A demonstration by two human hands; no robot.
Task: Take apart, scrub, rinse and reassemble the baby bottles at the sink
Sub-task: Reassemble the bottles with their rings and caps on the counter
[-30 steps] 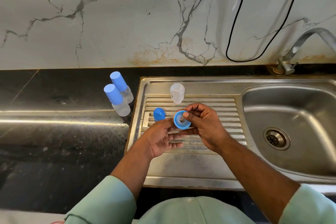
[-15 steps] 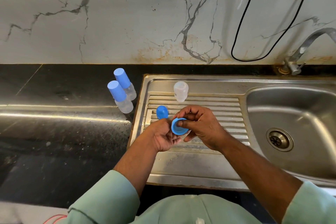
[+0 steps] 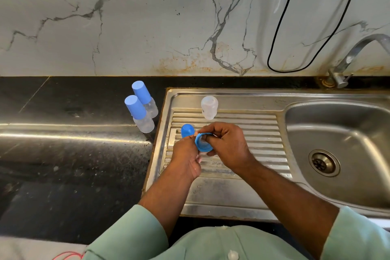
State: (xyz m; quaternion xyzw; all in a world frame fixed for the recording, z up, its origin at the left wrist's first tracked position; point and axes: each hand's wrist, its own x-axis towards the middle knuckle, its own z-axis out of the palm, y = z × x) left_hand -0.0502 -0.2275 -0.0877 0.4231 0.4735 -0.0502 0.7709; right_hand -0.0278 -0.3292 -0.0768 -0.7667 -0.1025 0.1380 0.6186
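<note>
Over the ribbed steel drainboard [image 3: 261, 124], both hands hold a blue screw ring [image 3: 203, 143] with a clear teat inside it. My right hand [image 3: 228, 145] grips the ring from the right, a finger pushed into its opening. My left hand [image 3: 186, 157] pinches the ring's left edge. A blue cap [image 3: 186, 130] stands on the drainboard just behind my left hand. A clear bottle body [image 3: 209, 107] without its top stands at the back of the drainboard. Two assembled bottles with blue caps [image 3: 139, 113] stand on the black counter to the left.
The sink basin [image 3: 337, 145] with its drain [image 3: 324, 162] lies to the right. A steel tap [image 3: 356, 57] stands at the back right, and a black cable [image 3: 280, 27] hangs on the marble wall. Black countertop [image 3: 63, 154] stretches to the left.
The ring has turned in my hands, its opening now facing up and left, and my right finger has gone into it. My left hand slid lower along the ring.
</note>
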